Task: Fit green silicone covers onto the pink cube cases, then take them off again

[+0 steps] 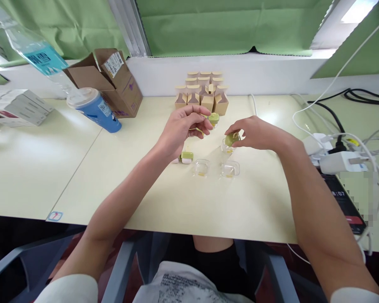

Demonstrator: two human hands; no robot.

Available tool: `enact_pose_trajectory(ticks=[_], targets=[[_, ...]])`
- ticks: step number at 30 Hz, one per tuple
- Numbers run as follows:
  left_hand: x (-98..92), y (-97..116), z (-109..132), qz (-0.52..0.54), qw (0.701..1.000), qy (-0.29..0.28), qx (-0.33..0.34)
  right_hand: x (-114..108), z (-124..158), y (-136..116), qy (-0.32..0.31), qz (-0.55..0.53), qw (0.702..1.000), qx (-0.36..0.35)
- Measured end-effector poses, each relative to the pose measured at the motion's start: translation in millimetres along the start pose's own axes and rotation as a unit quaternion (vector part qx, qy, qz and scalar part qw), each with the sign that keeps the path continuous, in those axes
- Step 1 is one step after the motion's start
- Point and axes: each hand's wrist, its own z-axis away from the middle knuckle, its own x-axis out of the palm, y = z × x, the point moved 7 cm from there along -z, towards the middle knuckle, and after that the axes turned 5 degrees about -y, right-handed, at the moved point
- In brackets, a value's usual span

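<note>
My left hand [183, 126] is raised over the table, fingers pinched on a small green item [213, 118] with a thin yellow strap. My right hand [255, 132] is closed on a small round green piece [231, 139], held just above a clear plastic case [227, 147]. Two more clear cases [201, 167] [230, 168] lie on the cream table [164, 198] in front of my hands. A small green and white case [185, 157] sits below my left wrist.
Several small brown cartons [202, 94] stand in rows at the back. An open cardboard box [113, 80], a blue cup [96, 109] and a tilted water bottle [34, 50] are at the left. White chargers and cables [337, 158] crowd the right edge.
</note>
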Motion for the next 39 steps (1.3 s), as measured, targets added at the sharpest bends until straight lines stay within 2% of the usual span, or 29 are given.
enact_pose_trajectory(ticks=[6,9,13,16,18,24,33,39], targets=[[1.8,-6.5,-2.5,-0.008,1.0,-0.018,-0.01,6.7,-3.3,-8.1,-0.013,-0.001,1.0,0.009],[2.2,-23.7,-8.4,-0.119,0.991,-0.051,-0.028,9.4,-4.9,-9.7,-0.015,0.003,1.0,0.018],[-0.8,-60.9,-18.4,-0.35,0.932,-0.089,-0.043,12.5,-8.5,-14.5,-0.017,-0.018,1.0,-0.003],[1.0,-89.2,-22.0,-0.399,0.904,-0.136,-0.072,13.1,-11.2,-22.8,-0.008,-0.025,0.999,-0.021],[3.7,-96.9,-22.6,-0.407,0.899,-0.149,-0.067,14.2,-12.6,-29.1,-0.005,-0.052,0.998,-0.031],[7.8,-84.6,-19.7,-0.413,0.9,-0.132,-0.048,14.7,-14.4,-38.9,0.041,-0.111,0.99,-0.075],[-3.1,-53.9,-18.7,-0.31,0.944,-0.078,-0.079,-7.9,-2.5,-46.5,0.22,-0.201,0.944,-0.138],[-8.7,-43.4,-18.8,-0.291,0.951,-0.069,-0.078,-8.0,-2.9,-53.2,0.259,-0.203,0.927,-0.182]])
